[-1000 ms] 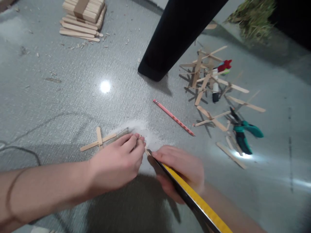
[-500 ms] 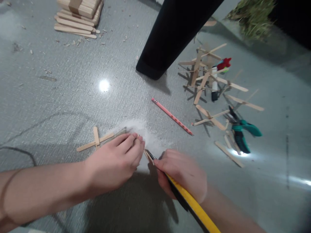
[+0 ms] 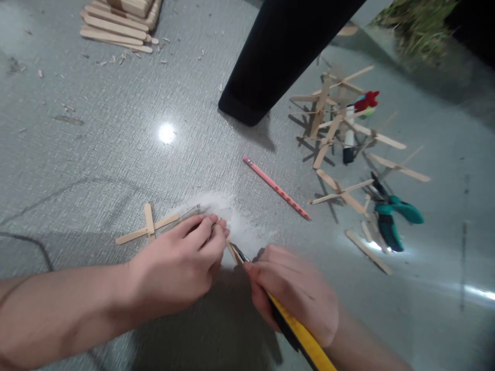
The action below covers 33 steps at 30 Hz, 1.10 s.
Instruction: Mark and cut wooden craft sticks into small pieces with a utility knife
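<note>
My left hand [image 3: 183, 257] is closed, its fingertips pinched around the upper end of a thin wooden stick [image 3: 233, 252] over a patch of white powder [image 3: 245, 232]. My right hand [image 3: 290, 288] wraps round a yellow-and-black tool [image 3: 303, 337], whose narrow metal tip lies against the stick. The tool's handle runs down past the bottom edge. Just left of my left hand lie crossed craft sticks [image 3: 149, 221] and a thin metal piece [image 3: 189, 210]. My fingers hide part of the stick.
A pink pencil [image 3: 276, 188] lies ahead of my hands, below a black post [image 3: 270, 62]. Stick crosses [image 3: 332, 134], a marker [image 3: 349, 139] and green-handled pliers [image 3: 389, 221] are at the right. Stacked craft sticks [image 3: 116, 28] sit at the upper left.
The view has shifted slightly, so objects at the right appear further right. My right hand and the tool have moved a little down; both hands keep their grips.
</note>
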Motion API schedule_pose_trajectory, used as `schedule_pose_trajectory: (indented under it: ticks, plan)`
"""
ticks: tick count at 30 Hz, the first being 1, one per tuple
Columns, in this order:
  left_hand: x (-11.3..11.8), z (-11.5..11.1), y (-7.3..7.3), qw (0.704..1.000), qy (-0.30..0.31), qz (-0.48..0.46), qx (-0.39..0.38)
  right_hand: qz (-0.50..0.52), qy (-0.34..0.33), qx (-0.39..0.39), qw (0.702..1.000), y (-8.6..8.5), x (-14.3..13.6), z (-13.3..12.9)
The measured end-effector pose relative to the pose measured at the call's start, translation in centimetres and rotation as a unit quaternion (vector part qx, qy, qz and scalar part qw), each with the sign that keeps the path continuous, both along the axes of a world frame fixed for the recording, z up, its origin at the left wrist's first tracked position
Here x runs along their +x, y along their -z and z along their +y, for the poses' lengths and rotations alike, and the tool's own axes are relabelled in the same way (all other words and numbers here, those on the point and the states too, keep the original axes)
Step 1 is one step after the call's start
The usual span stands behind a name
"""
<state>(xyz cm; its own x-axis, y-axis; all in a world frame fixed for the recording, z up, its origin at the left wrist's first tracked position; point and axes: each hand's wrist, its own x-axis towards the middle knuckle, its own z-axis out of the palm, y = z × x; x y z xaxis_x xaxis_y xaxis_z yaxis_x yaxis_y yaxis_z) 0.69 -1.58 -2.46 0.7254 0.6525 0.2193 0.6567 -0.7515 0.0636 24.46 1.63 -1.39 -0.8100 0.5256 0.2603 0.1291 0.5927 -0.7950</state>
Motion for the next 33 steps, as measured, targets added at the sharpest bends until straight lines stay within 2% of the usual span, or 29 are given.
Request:
schedule_pose_trajectory:
  ticks: [6,11,17,26,33]
  plan:
    - [0.0,0.0,0.0,1.0,0.005,0.011,-0.004,-0.028,0.023,0.029,0.999,0.0,0.2,-0.4]
    - [0.1,0.2,-0.1,1.0,0.008,0.011,0.001,-0.015,0.018,0.021,0.999,0.0,0.1,-0.4]
    - [0.1,0.2,-0.1,1.0,0.012,0.018,0.008,0.005,0.089,0.071,0.994,-0.3,-0.7,0.2]
    - [0.1,0.2,-0.2,1.0,0.013,0.005,0.013,0.006,0.041,0.011,0.999,0.2,-0.6,0.5]
    - [0.0,0.1,-0.1,1.0,0.011,-0.01,0.015,0.02,0.029,-0.002,0.999,0.4,-0.5,0.4]
